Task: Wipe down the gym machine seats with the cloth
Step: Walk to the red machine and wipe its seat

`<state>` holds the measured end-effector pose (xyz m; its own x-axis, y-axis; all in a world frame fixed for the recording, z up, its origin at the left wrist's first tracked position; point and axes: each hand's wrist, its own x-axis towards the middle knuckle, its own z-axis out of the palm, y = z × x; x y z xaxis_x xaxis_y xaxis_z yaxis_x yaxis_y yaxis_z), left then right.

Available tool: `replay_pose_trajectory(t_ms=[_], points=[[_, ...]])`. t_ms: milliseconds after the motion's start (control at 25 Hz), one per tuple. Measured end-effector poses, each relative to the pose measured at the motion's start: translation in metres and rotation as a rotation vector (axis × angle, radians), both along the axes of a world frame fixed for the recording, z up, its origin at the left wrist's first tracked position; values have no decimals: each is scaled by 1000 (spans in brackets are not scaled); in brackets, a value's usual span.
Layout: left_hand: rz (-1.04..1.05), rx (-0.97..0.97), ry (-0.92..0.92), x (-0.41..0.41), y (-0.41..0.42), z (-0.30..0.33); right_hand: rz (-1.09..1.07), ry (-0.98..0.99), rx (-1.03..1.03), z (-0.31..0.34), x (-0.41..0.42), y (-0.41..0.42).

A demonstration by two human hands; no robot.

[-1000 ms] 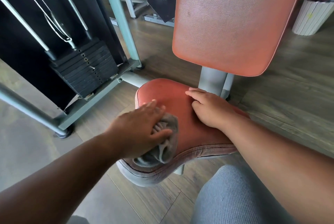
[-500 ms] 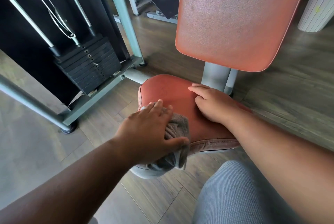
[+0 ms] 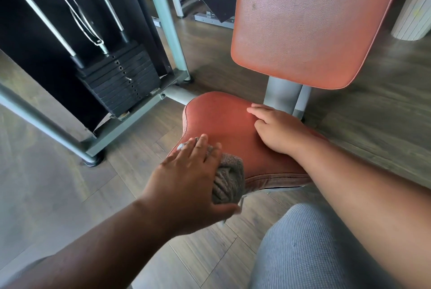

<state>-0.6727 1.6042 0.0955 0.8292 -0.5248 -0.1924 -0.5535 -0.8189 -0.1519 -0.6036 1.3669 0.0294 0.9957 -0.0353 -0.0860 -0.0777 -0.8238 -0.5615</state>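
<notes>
A red padded seat point(image 3: 224, 123) sits low in the middle, with a red backrest point(image 3: 310, 20) above it. A bunched grey cloth point(image 3: 229, 177) lies on the seat's front left corner and hangs over the edge. My left hand point(image 3: 186, 176) presses on the cloth with the fingers laid straight over it and the thumb wrapped under the bunch. My right hand point(image 3: 277, 130) rests on the seat's right rear part with nothing in it, fingertips near the grey post point(image 3: 282, 97).
A black weight stack point(image 3: 121, 83) in a grey-green frame point(image 3: 163, 22) stands to the left, its base rail on the wooden floor. A white ribbed bin point(image 3: 412, 17) is at the far right. My grey-clad knee point(image 3: 310, 249) is at the lower right.
My left hand has slid the cloth from the seat's middle front toward the front left corner, where it now hangs over the edge. My right hand has stayed in place.
</notes>
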Motion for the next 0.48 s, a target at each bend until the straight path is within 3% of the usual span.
replay_pose_trajectory(t_ms=[240,480], points=[[-6,-9,7,12,-60,-14,22,15,-21,5,-1,0],[-157,-182,-236,-15,-4,-27,27,27,-48,4,-5,0]])
